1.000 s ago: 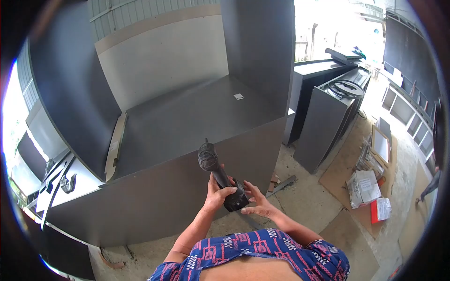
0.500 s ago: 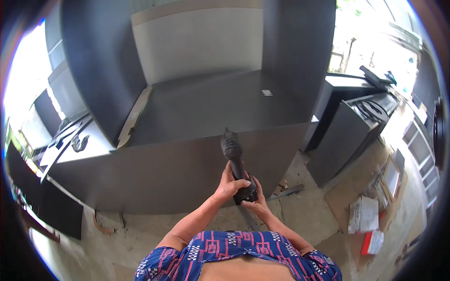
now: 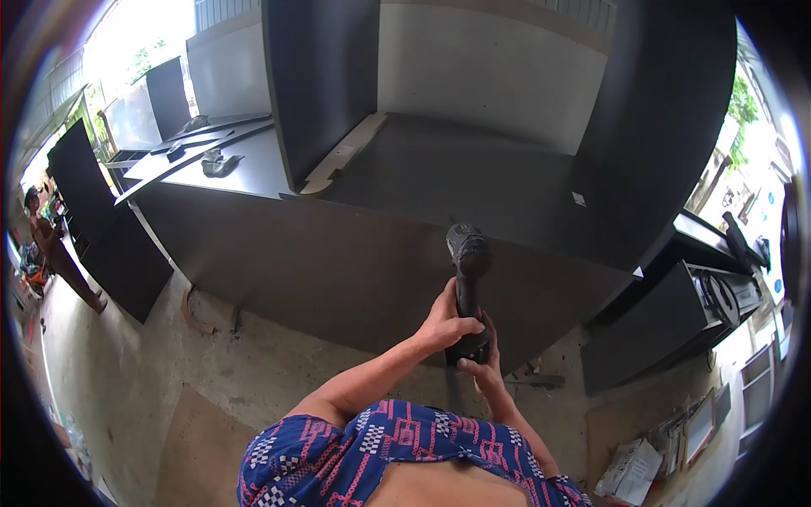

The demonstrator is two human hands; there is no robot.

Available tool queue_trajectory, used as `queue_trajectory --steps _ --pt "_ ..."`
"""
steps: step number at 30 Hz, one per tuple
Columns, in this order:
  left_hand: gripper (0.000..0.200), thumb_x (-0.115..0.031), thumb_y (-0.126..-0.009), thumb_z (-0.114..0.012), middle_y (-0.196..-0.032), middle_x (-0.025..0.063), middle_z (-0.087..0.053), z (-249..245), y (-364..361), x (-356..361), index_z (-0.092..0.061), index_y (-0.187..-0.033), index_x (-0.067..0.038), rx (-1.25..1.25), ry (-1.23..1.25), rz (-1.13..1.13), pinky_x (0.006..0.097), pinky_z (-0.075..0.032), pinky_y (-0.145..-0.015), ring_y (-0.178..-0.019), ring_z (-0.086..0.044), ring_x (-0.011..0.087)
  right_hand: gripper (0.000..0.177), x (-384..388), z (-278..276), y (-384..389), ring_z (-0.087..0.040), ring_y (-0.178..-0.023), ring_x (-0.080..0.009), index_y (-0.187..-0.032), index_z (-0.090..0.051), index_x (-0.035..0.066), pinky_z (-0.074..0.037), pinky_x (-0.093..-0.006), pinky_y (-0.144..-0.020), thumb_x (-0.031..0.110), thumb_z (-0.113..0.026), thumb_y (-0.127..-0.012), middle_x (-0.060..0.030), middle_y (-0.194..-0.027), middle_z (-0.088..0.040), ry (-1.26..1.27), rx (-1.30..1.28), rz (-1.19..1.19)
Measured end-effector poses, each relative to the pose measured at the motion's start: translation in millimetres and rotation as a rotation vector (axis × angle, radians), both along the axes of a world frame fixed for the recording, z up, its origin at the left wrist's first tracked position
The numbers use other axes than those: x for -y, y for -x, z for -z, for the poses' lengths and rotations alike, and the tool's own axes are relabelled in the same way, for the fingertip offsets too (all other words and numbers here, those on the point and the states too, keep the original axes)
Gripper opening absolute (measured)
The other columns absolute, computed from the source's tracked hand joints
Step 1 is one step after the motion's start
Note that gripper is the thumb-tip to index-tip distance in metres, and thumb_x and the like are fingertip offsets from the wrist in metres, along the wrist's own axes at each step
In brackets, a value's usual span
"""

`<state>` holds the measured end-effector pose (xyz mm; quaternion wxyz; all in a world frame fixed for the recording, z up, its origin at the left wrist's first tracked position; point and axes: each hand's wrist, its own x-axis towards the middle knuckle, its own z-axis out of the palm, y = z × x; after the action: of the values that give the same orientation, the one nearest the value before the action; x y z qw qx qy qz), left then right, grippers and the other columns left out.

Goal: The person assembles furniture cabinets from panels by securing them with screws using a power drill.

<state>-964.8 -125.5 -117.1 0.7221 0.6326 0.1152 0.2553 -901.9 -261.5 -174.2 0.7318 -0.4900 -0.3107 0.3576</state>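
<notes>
A black cordless drill [image 3: 470, 253] is held in front of my body, its head pointing away from me at the dark panel. My left hand [image 3: 445, 325] is closed around the lower handle. My right hand [image 3: 486, 367] grips the battery base below it. Past the drill's tip lies the large dark cabinet [image 3: 329, 262], its long front panel facing me. Upright dark panels [image 3: 325, 84] and a pale back board [image 3: 481, 76] rise from it. A light strip [image 3: 346, 156] runs along the foot of the left upright. A small white label [image 3: 579, 198] is on the dark surface.
Dark strips [image 3: 198, 156] and a crumpled dark item [image 3: 221, 163] lie on the left surface. Another person [image 3: 59, 245] stands far left beside tall dark panels. At right are a dark cabinet piece [image 3: 642, 329] with coiled black material and a white box [image 3: 629, 471] on the floor.
My view has swung left, so the cabinet appears farther right and another person has come into sight. Both hands keep hold of the drill.
</notes>
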Motion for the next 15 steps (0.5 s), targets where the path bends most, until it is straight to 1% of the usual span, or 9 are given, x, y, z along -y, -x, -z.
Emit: queue_trajectory --steps 2,4,7,11,13,15 --pt "0.071 -0.006 -0.061 -0.07 -0.089 0.0072 -0.053 -2 5 -7 -0.036 -0.123 0.0 -0.02 -0.032 -0.03 0.0337 -0.046 -0.084 -0.088 -0.056 0.018 0.108 -10 10 -3 -0.04 -0.129 -0.0258 -0.146 -0.021 0.009 -0.037 -0.0378 -0.104 0.021 -0.082 -0.056 -0.0111 -0.139 -0.038 -0.031 -0.001 -0.034" --pt "0.074 -0.007 -0.061 -0.071 -0.091 0.0075 -0.053 0 13 -21 -0.036 -0.125 0.001 -0.04 -0.054 -0.062 0.0336 -0.046 -0.083 -0.088 -0.056 0.0181 0.108 -25 8 5 -0.041 -0.128 -0.0259 -0.146 -0.022 0.01 -0.037 -0.0379 -0.105 0.02 -0.081 -0.056 -0.0106 -0.139 -0.039 -0.021 -0.012 -0.055" --pt "0.076 -0.009 -0.059 -0.071 -0.093 0.0083 -0.053 -2 35 -45 -0.036 -0.126 0.002 -0.098 -0.16 -0.128 0.0335 -0.046 -0.083 -0.089 -0.055 0.0193 0.108 -51 16 25 -0.042 -0.127 -0.0251 -0.146 -0.023 0.011 -0.035 -0.0381 -0.106 0.019 -0.081 -0.055 -0.0093 -0.137 -0.04 -0.002 -0.051 -0.071" --pt "0.075 -0.011 -0.058 -0.072 -0.095 0.01 -0.053 -3 52 -64 -0.038 -0.124 0.002 -0.131 -0.186 -0.176 0.0336 -0.046 -0.084 -0.09 -0.055 0.0217 0.105 -70 29 39 -0.041 -0.127 -0.0233 -0.145 -0.024 0.012 -0.034 -0.0379 -0.107 0.017 -0.079 -0.056 -0.0072 -0.135 -0.041 0.028 -0.097 -0.053" --pt "0.076 -0.013 -0.058 -0.072 -0.095 0.0107 -0.054 -3 60 -77 -0.039 -0.124 0.002 -0.167 -0.171 -0.167 0.0339 -0.046 -0.085 -0.091 -0.055 0.023 0.098 -81 36 45 -0.04 -0.126 -0.0218 -0.142 -0.028 0.01 -0.032 -0.0384 -0.107 0.018 -0.081 -0.06 -0.0061 -0.133 -0.043 0.01 -0.123 -0.068" --pt "0.076 -0.016 -0.057 -0.071 -0.098 0.0177 -0.057 -5 67 -84 -0.039 -0.124 0.002 -0.181 -0.166 -0.166 0.0369 -0.046 -0.087 -0.095 -0.058 0.0304 0.093 -87 41 48 -0.04 -0.125 -0.0207 -0.14 -0.03 0.01 -0.031 -0.0386 -0.106 0.018 -0.081 -0.063 -0.0052 -0.131 -0.044 0.001 -0.125 -0.073"
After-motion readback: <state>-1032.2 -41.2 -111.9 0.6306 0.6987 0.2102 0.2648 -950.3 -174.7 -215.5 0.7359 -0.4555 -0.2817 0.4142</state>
